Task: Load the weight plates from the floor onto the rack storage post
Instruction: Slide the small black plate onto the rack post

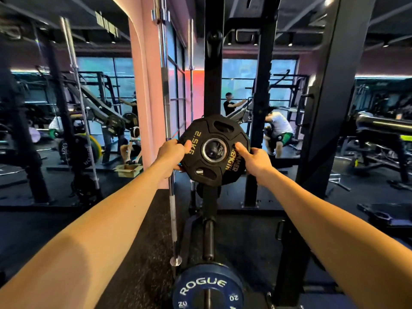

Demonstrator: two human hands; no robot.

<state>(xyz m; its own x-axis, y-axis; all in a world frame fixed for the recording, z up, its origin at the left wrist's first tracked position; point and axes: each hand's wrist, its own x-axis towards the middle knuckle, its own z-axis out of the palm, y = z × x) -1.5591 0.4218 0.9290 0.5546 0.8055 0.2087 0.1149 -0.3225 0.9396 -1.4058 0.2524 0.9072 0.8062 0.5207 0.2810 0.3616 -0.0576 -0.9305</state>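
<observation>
Gripping the black 2.5 kg plate (pixel 214 150) by its rim — left hand (pixel 171 150), right hand (pixel 254 158) — both hands.

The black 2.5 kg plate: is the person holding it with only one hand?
No. Both the left hand and the right hand grip opposite edges of the black 2.5 kg plate.

The dark rubber floor (pixel 138 259) stretches below the two-handed grip. A steel barbell (pixel 172 219) stands end-down on it under the left hand, black rack feet (pixel 250 205) beneath the right, and a cardboard box (pixel 128 170) farther left.
</observation>
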